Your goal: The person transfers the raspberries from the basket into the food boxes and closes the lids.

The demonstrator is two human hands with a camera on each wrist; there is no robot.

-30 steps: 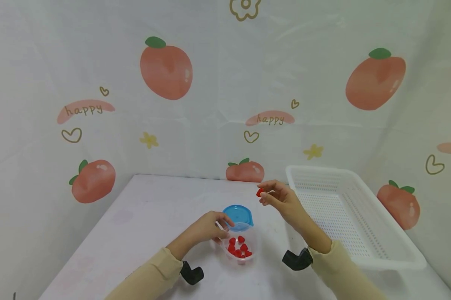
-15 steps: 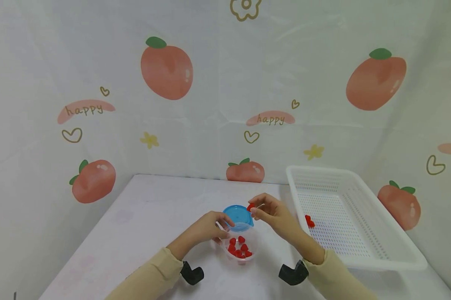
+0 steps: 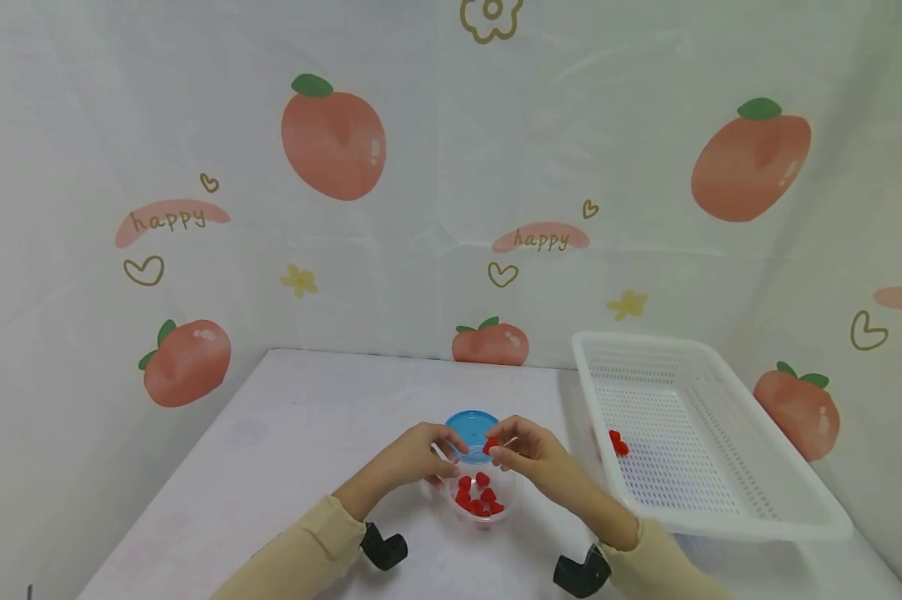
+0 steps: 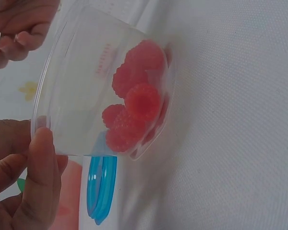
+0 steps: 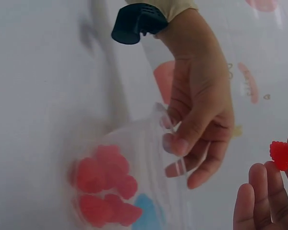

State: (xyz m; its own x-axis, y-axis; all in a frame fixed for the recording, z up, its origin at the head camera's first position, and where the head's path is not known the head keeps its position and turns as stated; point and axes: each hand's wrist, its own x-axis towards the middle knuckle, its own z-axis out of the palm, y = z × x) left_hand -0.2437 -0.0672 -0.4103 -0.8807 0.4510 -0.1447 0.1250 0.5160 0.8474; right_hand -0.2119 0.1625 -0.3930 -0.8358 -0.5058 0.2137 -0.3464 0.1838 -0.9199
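Note:
A clear round plastic tub [image 4: 81,96] with several red raspberries [image 3: 477,497] inside stands on the table. My left hand [image 3: 421,450] pinches its rim on the left side, thumb and fingers on either side of the wall, as the left wrist view shows. Just above the tub's far rim, my right hand [image 3: 533,457] holds one raspberry [image 5: 281,155] between thumb and fingertips. Behind the tub lies a blue lid [image 3: 470,426], partly covered by both hands.
To the right stands a large white perforated basket [image 3: 684,433] with a few red raspberries [image 3: 618,443] near its left wall. A white patterned cloth [image 3: 391,275] hangs behind the white table [image 3: 323,400].
My right hand has moved left and toward me, carrying the raspberry from beside the basket to the tub. It no longer covers the raspberries in the basket. The left hand stays put.

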